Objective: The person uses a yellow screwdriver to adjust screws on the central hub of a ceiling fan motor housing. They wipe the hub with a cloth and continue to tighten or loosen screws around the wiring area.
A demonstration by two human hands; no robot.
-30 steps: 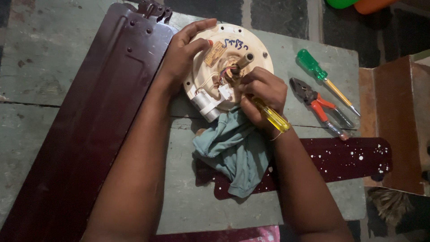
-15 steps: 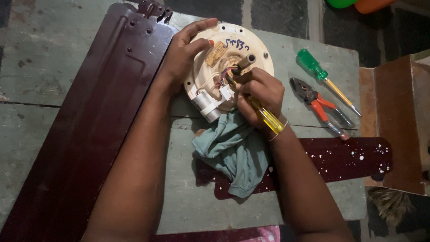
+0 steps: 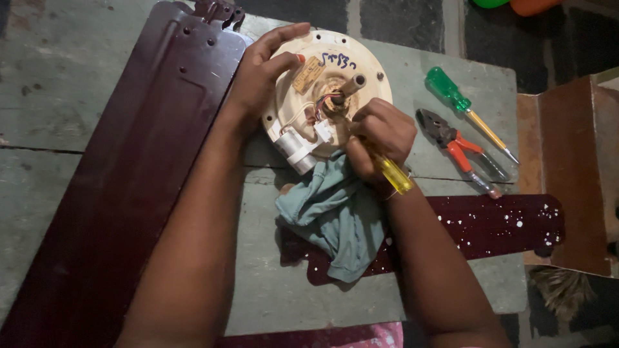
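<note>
Left hand (image 3: pixel 261 80) fingers spread wide, steadying the cream fan motor (image 3: pixel 325 90). Right hand (image 3: pixel 377 138) fingers grip a yellow screwdriver (image 3: pixel 394 175) at its centre.

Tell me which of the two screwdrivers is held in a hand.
The yellow-handled screwdriver, gripped by the right hand at the cream motor housing; the green-handled screwdriver lies free beside the pliers.

There is a single view, from a camera worn on the person's head. It looks steeply down, almost straight, onto the desk (image 3: pixel 77 96) from close range. Both forearms enter from the near edge, and the floor shows along the far and right edges.
</note>
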